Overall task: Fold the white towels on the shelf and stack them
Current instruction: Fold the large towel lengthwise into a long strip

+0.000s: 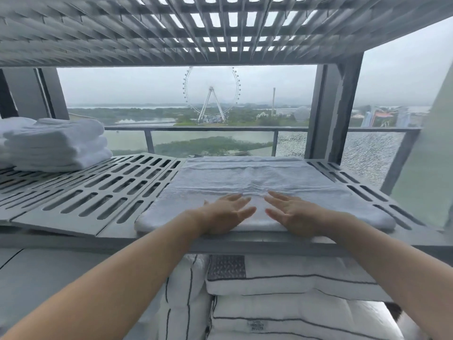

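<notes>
A white towel (259, 177) lies spread flat on the right half of the grey slotted shelf (98, 192), its near edge at the shelf's front. My left hand (225, 214) and my right hand (294, 215) rest side by side on the towel's near middle, palms down, fingers straight and spread. At the far left of the same shelf stands a stack of folded white towels (56, 143).
A grey grid shelf (196, 28) hangs close overhead. A metal post (331, 111) stands at the shelf's back right. White pillows with dark piping (282, 303) fill the level below. Beyond the shelf there is a window with a railing.
</notes>
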Available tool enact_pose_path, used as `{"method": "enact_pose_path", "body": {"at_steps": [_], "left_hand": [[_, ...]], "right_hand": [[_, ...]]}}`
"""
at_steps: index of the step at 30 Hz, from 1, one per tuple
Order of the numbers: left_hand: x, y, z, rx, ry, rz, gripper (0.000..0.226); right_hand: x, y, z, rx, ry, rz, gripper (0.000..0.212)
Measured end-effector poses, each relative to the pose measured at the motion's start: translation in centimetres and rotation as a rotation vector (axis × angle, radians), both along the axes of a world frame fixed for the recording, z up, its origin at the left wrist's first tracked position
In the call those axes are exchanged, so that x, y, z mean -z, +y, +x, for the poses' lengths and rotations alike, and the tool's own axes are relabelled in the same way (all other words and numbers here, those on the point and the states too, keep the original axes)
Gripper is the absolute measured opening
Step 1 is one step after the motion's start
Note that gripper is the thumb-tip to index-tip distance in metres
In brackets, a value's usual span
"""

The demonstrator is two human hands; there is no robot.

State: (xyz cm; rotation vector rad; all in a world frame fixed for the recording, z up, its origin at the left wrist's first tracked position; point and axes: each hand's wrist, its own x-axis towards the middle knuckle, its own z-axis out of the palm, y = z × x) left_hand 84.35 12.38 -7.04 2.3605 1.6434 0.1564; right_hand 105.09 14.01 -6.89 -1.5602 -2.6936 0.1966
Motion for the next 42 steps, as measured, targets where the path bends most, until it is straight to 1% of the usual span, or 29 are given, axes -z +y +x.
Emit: {"method": "enact_pose_path", "body": {"at_steps": [2, 3, 7, 9, 10, 12, 14, 16, 17, 18, 19, 20, 22, 23, 25, 27, 29, 31, 33, 35, 38, 42], "left_hand": [[0.2, 0.6, 2.7, 0.042, -0.048, 0.01, 0.061], [0.5, 0.7, 3.9, 0.055, -0.031, 0.009, 0.06], [1.4, 0.5, 6.0, 0.083, 0.132, 0.026, 0.062], [1.3, 0.3, 5.6, 0.087, 0.142, 0.028, 0.066], [1.2, 0.1, 5.2, 0.095, 0.137, 0.032, 0.068], [1.2, -0.5, 4.6, 0.106, 0.061, 0.07, 0.068], [1.2, -1.4, 4.1, 0.082, -0.08, 0.104, 0.065], [1.2, -2.2, 3.5, 0.049, -0.161, 0.129, 0.076], [1.1, -2.6, 3.3, 0.027, -0.168, 0.141, 0.077], [1.1, -2.9, 3.0, 0.009, -0.167, 0.144, 0.067], [1.0, -3.2, 3.0, 0.001, -0.164, 0.147, 0.051], [1.0, -3.4, 2.9, -0.011, -0.153, 0.168, 0.04], [0.8, -3.8, 2.9, -0.042, -0.126, 0.223, 0.041], [0.7, -3.9, 2.8, -0.065, -0.106, 0.246, 0.045], [0.5, -3.8, 2.1, -0.104, -0.062, 0.268, 0.052], [0.0, -3.7, 1.0, -0.171, -0.011, 0.267, 0.055], [-0.4, -3.7, 0.1, -0.236, 0.068, 0.289, 0.049], [-0.8, -3.6, -0.4, -0.327, 0.157, 0.375, 0.033], [-1.4, -3.1, -0.7, -0.428, 0.193, 0.474, 0.023], [-2.1, -2.0, -1.1, -0.48, 0.19, 0.524, 0.013], [-3.2, 1.0, -1.5, -0.486, 0.202, 0.596, 0.018], [-3.9, 6.1, -2.0, -0.5, 0.291, 0.659, 0.015]], "right_hand": [[0.2, -0.3, 1.2, 0.001, -0.036, -0.023, 0.062], [0.5, -0.5, 1.9, -0.008, -0.041, -0.043, 0.063], [0.6, -1.7, 5.9, -0.019, -0.015, -0.076, 0.066], [0.4, -2.1, 7.9, -0.027, -0.001, -0.036, 0.067], [0.3, -2.2, 8.8, -0.035, 0.037, -0.01, 0.064], [0.1, -2.3, 10.0, -0.069, 0.136, 0.071, 0.054], [-0.2, -2.4, 10.9, -0.116, 0.186, 0.175, 0.045], [-0.4, -2.4, 11.4, -0.153, 0.202, 0.211, 0.044], [-0.4, -2.2, 11.7, -0.167, 0.205, 0.206, 0.044], [-0.4, -2.1, 12.0, -0.179, 0.208, 0.199, 0.045], [-0.3, -1.8, 12.2, -0.184, 0.208, 0.192, 0.045], [-0.2, -1.5, 12.4, -0.189, 0.207, 0.189, 0.045], [-0.2, -1.0, 12.6, -0.2, 0.166, 0.22, 0.042], [-0.3, -0.9, 12.5, -0.204, 0.113, 0.285, 0.039], [-0.8, -0.7, 12.3, -0.187, 0.023, 0.49, 0.034], [-1.5, -0.3, 11.9, -0.137, 0.022, 0.594, 0.03], [-2.2, 0.4, 11.4, -0.083, 0.043, 0.605, 0.023], [-2.7, 1.4, 10.7, -0.035, 0.05, 0.604, 0.019], [-2.9, 2.7, 10.1, 0.003, 0.056, 0.612, 0.016], [-3.2, 4.2, 9.5, 0.033, 0.067, 0.636, 0.014], [-3.7, 7.2, 8.9, 0.083, 0.018, 0.645, 0.013], [-3.9, 11.3, 8.2, 0.116, -0.107, 0.569, 0.005]]}}
